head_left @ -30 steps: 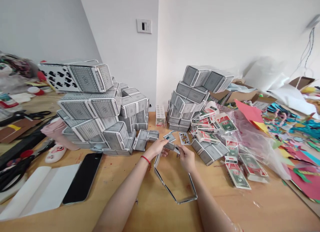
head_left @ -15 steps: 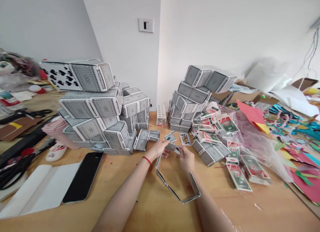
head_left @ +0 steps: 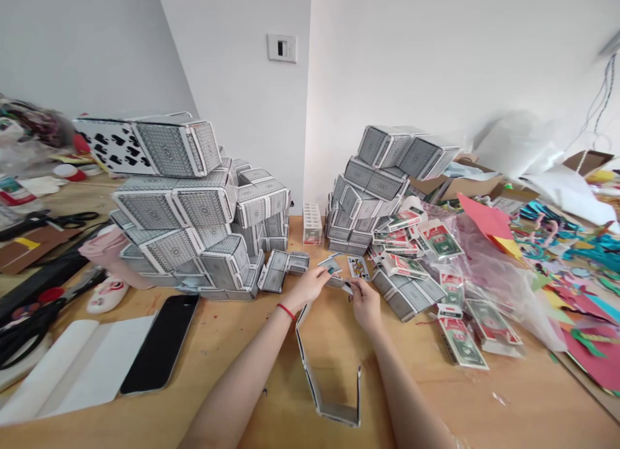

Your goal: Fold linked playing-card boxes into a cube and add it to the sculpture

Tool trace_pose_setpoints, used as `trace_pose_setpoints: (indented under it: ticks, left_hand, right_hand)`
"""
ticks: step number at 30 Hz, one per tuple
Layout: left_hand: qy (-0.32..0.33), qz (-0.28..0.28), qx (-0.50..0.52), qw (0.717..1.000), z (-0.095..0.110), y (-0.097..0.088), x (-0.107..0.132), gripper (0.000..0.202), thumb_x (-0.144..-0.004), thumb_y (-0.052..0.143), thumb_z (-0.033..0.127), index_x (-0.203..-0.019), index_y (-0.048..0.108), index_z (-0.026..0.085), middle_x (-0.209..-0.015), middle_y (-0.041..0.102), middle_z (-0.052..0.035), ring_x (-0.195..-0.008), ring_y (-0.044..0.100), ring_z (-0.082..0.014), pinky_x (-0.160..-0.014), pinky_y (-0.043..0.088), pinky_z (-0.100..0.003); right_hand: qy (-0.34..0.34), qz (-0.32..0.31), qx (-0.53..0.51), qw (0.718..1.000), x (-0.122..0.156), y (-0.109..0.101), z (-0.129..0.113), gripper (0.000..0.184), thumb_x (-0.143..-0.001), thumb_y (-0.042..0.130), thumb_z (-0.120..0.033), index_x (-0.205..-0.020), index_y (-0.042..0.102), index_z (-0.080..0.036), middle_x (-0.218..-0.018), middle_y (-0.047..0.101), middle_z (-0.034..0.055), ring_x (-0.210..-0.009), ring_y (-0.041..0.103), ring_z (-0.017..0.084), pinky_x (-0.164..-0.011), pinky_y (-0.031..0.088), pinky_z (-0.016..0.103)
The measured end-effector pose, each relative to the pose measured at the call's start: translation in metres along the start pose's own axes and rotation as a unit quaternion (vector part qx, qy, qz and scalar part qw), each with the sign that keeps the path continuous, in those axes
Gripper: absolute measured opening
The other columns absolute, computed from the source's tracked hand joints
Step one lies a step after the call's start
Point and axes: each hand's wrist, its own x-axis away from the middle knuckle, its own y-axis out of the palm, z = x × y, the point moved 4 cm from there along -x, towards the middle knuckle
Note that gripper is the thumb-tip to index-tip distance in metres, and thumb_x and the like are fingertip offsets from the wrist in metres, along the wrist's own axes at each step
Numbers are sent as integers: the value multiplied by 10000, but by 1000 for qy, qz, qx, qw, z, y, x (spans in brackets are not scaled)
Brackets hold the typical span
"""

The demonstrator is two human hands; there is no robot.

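Near surface (head_left: 484, 404) centre, our left hand (head_left: 312, 286) and right hand (head_left: 367, 305) pinch the card strip (head_left: 334, 411) by its ends — grip narrow — seems light, floppy, creasable.

the left hand (head_left: 310, 286) and right hand (head_left: 365, 305) meet over the pale wooden bench (head_left: 484, 404), with a small grey-backed playing card (head_left: 339, 282) pinched between them. just before the hands, between the forearms, a bent grey strip of joined cards (head_left: 334, 411) stands on edge. just behind the right hand lies a face-up court card (head_left: 358, 268). behind and left of the left hand rises a tall heap of grey card-built boxes (head_left: 194, 210). behind the right hand is a smaller heap of grey card boxes (head_left: 378, 184), with a small clear rack (head_left: 311, 224) between the heaps. right of the right hand lie green-and-red card packs (head_left: 460, 342). well left of the left hand lies a flat black phone (head_left: 159, 352), with a folded white paper sheet (head_left: 82, 371) farther left.
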Motion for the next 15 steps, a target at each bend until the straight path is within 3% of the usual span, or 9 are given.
trace_pose_setpoints:
  ticks: [11,15]
  left_hand:
    - [6,0,-37,999,-11,-3,-8,332,-798,525,423,-835,662,124,-796,655,-52,-723,561,-172,-577,428,-227]
    - [1,-21,-25,999,-12,-8,-9,312,-780,555,403,-847,676,124,-817,666,-50,-718,565,-161,-593,439,-237]
  right_hand:
    - [-4,-7,19,1000,1,7,3,336,-846,388,-349,-821,666,-161,-516,579,13,-464,527,158,-495,408,242]
    - [-13,-26,4,1000,-1,4,4,339,-847,395,-346,-823,684,-170,-526,584,9,-477,528,151,-510,425,240]
